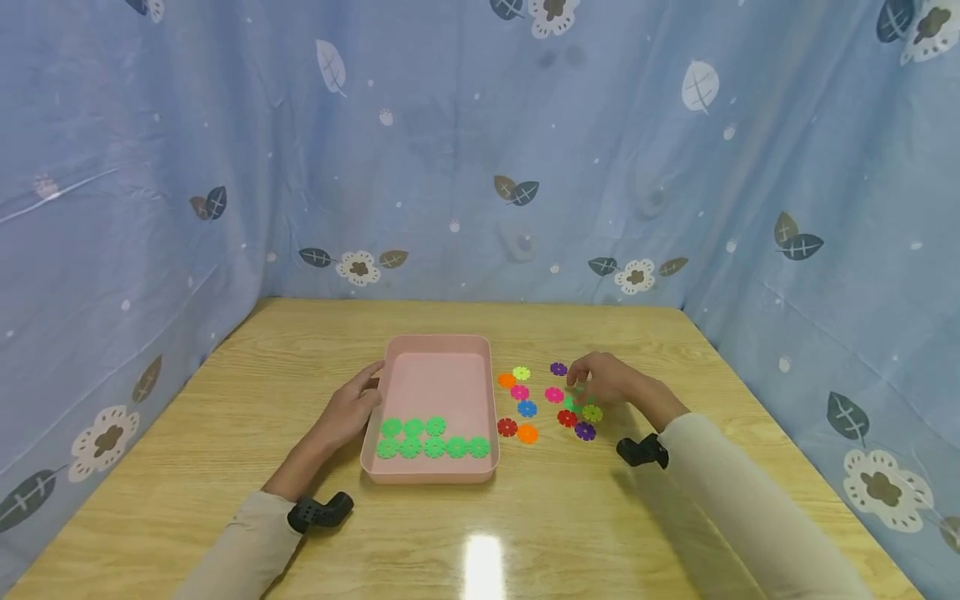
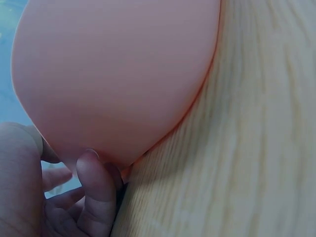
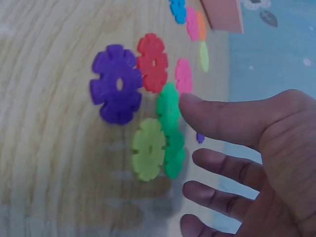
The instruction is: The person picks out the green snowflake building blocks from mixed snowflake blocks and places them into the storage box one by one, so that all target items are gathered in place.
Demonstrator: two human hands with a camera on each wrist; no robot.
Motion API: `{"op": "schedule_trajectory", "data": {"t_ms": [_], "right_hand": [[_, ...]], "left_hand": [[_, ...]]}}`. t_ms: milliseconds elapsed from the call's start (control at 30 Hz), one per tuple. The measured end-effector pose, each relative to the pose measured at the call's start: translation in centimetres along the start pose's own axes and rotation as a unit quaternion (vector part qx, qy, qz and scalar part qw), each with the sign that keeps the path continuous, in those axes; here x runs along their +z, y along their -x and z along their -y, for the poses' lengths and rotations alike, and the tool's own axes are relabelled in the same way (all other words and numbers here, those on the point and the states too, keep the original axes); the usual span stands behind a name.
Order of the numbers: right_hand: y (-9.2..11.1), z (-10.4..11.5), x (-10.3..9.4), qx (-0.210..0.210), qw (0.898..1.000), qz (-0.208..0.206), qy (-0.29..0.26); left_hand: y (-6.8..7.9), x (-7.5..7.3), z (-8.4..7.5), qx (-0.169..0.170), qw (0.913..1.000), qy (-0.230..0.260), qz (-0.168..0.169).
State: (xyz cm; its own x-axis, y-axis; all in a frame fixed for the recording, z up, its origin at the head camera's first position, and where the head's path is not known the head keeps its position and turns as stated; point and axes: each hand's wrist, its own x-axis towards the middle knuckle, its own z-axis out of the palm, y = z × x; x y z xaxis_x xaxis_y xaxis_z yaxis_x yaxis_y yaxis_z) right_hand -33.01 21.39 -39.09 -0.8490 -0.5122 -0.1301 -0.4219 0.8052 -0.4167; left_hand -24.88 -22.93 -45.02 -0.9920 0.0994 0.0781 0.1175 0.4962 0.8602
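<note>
A pink tray (image 1: 439, 482) lies on the table with several green flower-shaped discs (image 1: 457, 447) in two rows at its near end. My left hand (image 1: 352, 412) holds the tray's left side, with a curled finger (image 2: 95, 182) against the outer wall. My right hand (image 1: 606, 379) reaches over the loose flower discs right of the tray, thumb and fingers apart, nothing between them. In the right wrist view the thumb overlaps the edge of a green disc (image 3: 168, 106). A second green disc (image 3: 174, 154) lies against it, beside a yellow-green disc (image 3: 148, 149).
Near the right hand lie purple (image 1: 585, 431), red (image 1: 567, 418) and pink discs (image 1: 554, 395). Closer to the tray are blue (image 1: 527, 409), orange (image 1: 527, 434), dark red (image 1: 507, 427) and yellow discs (image 1: 521, 373). A blue patterned curtain (image 1: 465, 150) surrounds the wooden table (image 1: 420, 542).
</note>
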Motion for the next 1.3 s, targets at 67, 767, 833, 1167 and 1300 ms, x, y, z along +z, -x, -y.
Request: {"op": "schedule_trajectory", "data": {"t_ms": [67,767,833,1167,1300], "right_hand": [[0.1,-0.4,0.4,0.001,1.000,0.007,-0.009],[-0.4,0.0,1.5,-0.005,1.000,-0.006,0.001],[-0.4,0.0,1.5,0.001,1.000,-0.001,0.003],[-0.4,0.3,1.5,0.026,1.000,0.001,-0.005],[-0.6,0.4,1.5,0.034,0.999,-0.004,-0.005]], "left_hand": [[0.0,0.0,0.0,0.000,1.0000,-0.002,0.001],[0.1,0.0,-0.1,0.000,1.0000,0.005,0.000],[0.1,0.0,-0.1,0.000,1.0000,0.004,0.001],[0.1,0.1,0.1,0.001,1.0000,-0.001,0.002],[0.1,0.0,0.2,0.001,1.0000,0.001,0.004]]}}
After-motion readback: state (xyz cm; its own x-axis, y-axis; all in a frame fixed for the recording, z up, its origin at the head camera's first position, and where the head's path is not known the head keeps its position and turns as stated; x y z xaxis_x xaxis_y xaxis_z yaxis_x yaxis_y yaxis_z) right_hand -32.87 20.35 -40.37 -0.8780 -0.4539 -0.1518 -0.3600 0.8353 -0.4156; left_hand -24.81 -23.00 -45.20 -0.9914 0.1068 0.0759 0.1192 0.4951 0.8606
